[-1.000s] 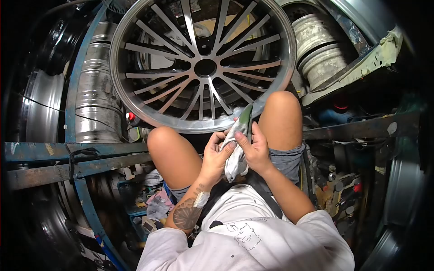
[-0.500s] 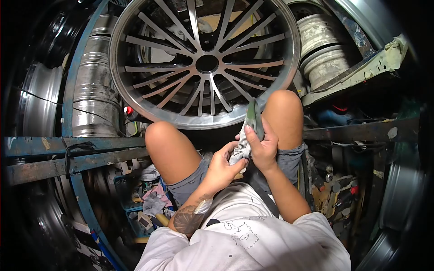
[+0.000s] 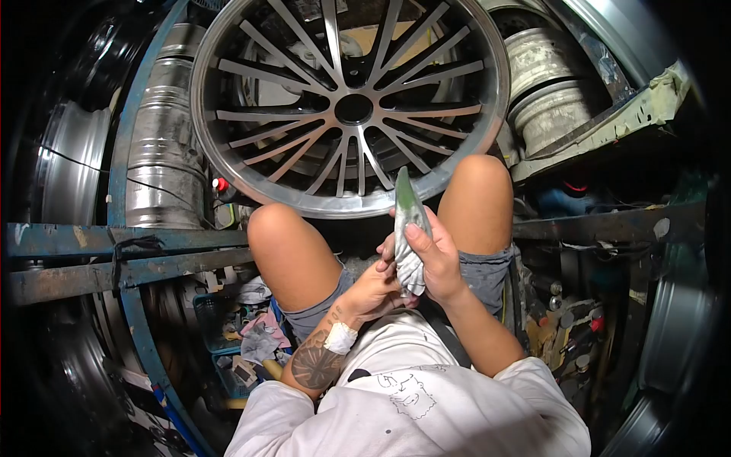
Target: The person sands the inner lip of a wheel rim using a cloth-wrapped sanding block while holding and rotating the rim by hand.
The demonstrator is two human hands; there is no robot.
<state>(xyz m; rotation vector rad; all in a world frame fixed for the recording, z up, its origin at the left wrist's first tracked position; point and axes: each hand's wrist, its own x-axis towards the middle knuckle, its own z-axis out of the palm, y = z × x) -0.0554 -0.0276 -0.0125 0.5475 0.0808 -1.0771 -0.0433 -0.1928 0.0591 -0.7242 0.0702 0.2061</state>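
Right hand (image 3: 435,255): fingers curled shut around a grey-white rag (image 3: 409,251), holding it upright just below the rim of the alloy wheel (image 3: 350,107). Left hand (image 3: 378,288): closed under the rag's lower end, touching the right hand. Rag: green-stained tip points up, overlapping the wheel's lower rim in the head view; whether it touches the rim cannot be told. Alloy wheel: multi-spoke, silver, standing face-on above both bare knees. Blue metal frame (image 3: 122,251): left of the wheel. Bare steel rims (image 3: 544,91): stacked right of the wheel. Crate of scraps (image 3: 244,335): below the wheel, left of the legs.
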